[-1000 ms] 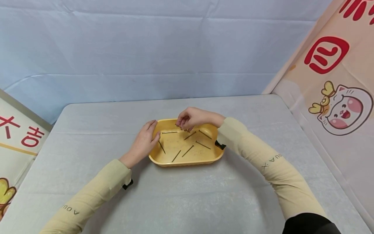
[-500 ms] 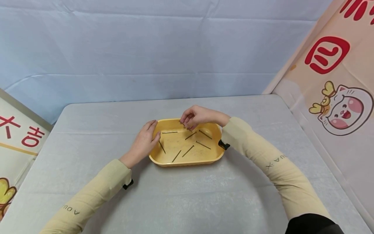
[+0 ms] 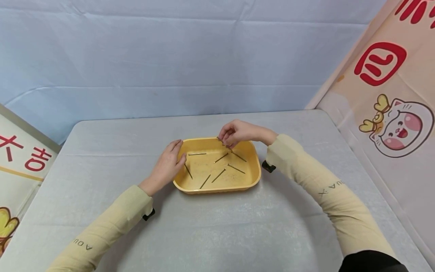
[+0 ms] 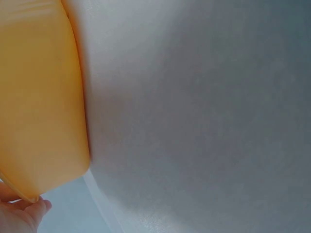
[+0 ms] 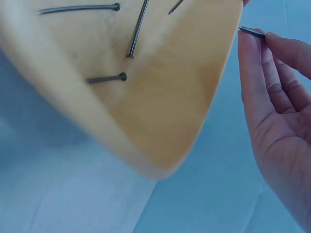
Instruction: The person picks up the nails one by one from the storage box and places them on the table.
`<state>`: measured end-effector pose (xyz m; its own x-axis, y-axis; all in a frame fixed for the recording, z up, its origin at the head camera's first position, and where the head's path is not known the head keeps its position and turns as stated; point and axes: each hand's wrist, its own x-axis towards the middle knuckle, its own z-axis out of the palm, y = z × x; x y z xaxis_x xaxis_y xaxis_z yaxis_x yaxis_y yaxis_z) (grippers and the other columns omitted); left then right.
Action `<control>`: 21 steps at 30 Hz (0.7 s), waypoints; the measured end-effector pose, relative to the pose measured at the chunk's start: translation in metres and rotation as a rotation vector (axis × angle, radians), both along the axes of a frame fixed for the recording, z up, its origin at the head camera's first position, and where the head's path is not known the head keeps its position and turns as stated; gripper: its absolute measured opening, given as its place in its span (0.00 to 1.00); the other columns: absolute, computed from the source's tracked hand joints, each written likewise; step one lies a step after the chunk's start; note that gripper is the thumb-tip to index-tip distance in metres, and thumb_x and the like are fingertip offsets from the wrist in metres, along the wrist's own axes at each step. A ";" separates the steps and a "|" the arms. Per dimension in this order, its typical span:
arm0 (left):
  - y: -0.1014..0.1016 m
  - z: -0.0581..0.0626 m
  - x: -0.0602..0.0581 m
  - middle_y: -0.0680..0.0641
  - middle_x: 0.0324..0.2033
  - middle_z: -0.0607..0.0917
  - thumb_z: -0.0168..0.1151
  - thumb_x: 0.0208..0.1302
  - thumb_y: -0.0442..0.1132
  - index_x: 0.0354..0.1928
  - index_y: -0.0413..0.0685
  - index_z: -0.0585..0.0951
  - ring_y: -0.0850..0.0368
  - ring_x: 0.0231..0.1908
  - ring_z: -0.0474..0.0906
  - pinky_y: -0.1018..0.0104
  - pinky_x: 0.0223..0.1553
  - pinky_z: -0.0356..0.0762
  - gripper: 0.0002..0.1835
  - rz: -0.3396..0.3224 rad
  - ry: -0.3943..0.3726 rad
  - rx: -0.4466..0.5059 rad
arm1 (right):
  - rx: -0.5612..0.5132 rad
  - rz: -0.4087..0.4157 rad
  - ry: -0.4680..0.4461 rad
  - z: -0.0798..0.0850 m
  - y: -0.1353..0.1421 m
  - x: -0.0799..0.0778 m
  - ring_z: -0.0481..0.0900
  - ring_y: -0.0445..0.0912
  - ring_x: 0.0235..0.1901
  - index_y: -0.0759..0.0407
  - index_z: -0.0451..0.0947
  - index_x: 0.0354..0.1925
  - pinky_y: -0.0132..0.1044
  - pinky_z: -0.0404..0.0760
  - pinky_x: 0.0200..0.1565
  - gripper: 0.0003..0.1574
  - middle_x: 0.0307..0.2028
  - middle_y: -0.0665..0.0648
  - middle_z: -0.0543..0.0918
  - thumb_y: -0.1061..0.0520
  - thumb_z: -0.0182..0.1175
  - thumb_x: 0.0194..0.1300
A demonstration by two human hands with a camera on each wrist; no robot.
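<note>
Rightward and slightly up the frame — so has the right hand [image 3: 238,132] shifted since a second ago, reaching the upper-right edge of a yellow, round-cornered plastic tray [image 3: 217,190] at the frame's centre. Its thumb and forefinger pinch a slim grey metal nail [image 5: 252,32]. Well apart from it, the left hand [image 3: 166,164] grips the tray's left rim, unmoved. Seven loose metal nails [image 3: 218,175] lie scattered across the tray's floor — all above a pale grey tabletop [image 3: 217,234].
</note>
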<state>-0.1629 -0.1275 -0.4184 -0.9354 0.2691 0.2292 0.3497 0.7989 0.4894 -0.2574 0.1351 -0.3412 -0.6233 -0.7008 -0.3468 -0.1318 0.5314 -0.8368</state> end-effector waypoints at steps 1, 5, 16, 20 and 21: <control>0.000 0.000 0.000 0.34 0.59 0.66 0.48 0.66 0.38 0.61 0.28 0.63 0.42 0.61 0.61 0.51 0.60 0.61 0.26 0.000 0.000 0.001 | 0.002 -0.005 0.000 0.000 0.002 -0.001 0.80 0.54 0.35 0.74 0.71 0.49 0.47 0.79 0.43 0.19 0.40 0.69 0.78 0.65 0.56 0.60; 0.000 0.000 -0.001 0.34 0.60 0.65 0.48 0.66 0.39 0.61 0.28 0.63 0.42 0.61 0.61 0.51 0.60 0.61 0.26 -0.004 0.003 -0.002 | 0.007 -0.022 -0.001 0.001 0.008 -0.001 0.80 0.54 0.35 0.75 0.71 0.49 0.45 0.80 0.42 0.19 0.39 0.69 0.78 0.65 0.55 0.59; -0.002 -0.001 -0.004 0.34 0.60 0.65 0.47 0.67 0.40 0.61 0.27 0.63 0.42 0.61 0.60 0.51 0.61 0.60 0.26 -0.010 -0.006 -0.003 | 0.025 -0.057 0.023 0.005 0.029 -0.003 0.79 0.54 0.35 0.74 0.71 0.47 0.43 0.80 0.40 0.18 0.40 0.71 0.78 0.65 0.55 0.59; -0.002 0.000 -0.004 0.34 0.60 0.65 0.47 0.67 0.40 0.61 0.27 0.63 0.42 0.61 0.60 0.51 0.61 0.60 0.26 -0.010 -0.007 -0.005 | 0.044 -0.078 0.031 0.005 0.038 -0.005 0.79 0.55 0.35 0.74 0.72 0.47 0.43 0.80 0.40 0.18 0.40 0.71 0.78 0.65 0.55 0.59; -0.002 0.000 -0.004 0.34 0.60 0.65 0.47 0.67 0.40 0.61 0.27 0.63 0.42 0.61 0.61 0.51 0.61 0.60 0.26 -0.010 -0.005 -0.004 | 0.048 -0.083 0.033 0.005 0.040 -0.005 0.79 0.55 0.35 0.74 0.72 0.47 0.43 0.80 0.40 0.18 0.40 0.70 0.78 0.65 0.55 0.59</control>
